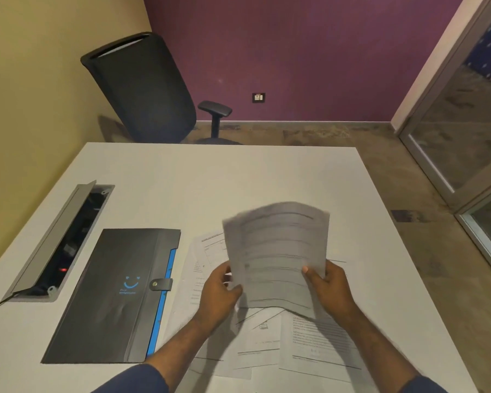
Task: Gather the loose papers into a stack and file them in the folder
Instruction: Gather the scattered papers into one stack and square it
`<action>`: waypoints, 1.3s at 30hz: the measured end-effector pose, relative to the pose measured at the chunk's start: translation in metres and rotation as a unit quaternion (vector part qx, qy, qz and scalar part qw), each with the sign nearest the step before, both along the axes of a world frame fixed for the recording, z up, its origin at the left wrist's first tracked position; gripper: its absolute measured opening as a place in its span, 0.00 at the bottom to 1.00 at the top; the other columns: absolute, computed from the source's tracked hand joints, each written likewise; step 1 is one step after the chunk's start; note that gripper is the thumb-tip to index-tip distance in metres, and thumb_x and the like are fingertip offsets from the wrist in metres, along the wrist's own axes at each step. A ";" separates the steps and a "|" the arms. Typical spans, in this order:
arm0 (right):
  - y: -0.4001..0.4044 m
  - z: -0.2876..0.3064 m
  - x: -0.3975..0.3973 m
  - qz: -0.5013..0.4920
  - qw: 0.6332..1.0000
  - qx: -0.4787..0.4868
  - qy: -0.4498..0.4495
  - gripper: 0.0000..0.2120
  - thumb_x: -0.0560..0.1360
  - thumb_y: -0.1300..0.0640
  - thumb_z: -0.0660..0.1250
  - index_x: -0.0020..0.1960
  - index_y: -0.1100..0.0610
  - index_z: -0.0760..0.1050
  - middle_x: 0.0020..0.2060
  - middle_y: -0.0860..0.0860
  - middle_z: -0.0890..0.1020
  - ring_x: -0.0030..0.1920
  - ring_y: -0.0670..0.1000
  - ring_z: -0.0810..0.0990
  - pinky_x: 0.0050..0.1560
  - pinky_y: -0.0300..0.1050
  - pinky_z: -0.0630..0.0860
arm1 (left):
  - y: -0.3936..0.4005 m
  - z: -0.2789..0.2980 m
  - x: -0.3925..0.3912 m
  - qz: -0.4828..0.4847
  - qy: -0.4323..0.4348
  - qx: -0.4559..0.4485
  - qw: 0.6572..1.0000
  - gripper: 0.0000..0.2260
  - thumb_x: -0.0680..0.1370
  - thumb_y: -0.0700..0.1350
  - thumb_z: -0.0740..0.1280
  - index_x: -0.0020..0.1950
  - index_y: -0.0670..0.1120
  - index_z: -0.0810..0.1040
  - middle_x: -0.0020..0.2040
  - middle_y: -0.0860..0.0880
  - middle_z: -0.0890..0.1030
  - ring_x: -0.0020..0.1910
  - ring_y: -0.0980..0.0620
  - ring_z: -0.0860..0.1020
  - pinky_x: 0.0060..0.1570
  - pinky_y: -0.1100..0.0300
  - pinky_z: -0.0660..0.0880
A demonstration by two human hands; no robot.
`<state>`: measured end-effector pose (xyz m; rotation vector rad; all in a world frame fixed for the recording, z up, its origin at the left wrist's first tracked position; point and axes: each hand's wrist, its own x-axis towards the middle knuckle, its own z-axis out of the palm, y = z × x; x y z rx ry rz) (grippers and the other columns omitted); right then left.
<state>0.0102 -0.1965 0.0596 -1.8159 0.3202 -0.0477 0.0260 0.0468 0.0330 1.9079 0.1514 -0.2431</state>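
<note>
A small stack of printed papers (278, 251) stands upright above the table, blurred by motion. My left hand (219, 293) grips its lower left edge and my right hand (328, 287) grips its lower right edge. Several loose printed sheets (318, 341) lie fanned out on the white table under and around my hands. A dark grey folder (111, 296) with a blue inner edge, a snap strap and a blue smile logo lies shut to the left of the sheets.
The white table (210, 177) has an open grey cable tray (60, 239) at its left, with a cord leading off the edge. A black office chair (145, 89) stands beyond the far edge. A glass partition (465, 137) is at the right.
</note>
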 end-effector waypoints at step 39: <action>-0.078 -0.017 -0.003 -0.062 0.991 -0.063 0.102 0.13 0.77 0.64 0.67 0.61 0.61 0.79 0.48 0.52 0.83 0.42 0.41 0.79 0.49 0.44 0.73 | -0.035 -0.046 -0.003 -0.024 0.149 0.364 0.919 0.49 0.70 0.52 0.76 0.77 0.37 0.47 0.68 0.41 0.68 0.66 0.44 0.70 0.60 0.53 0.74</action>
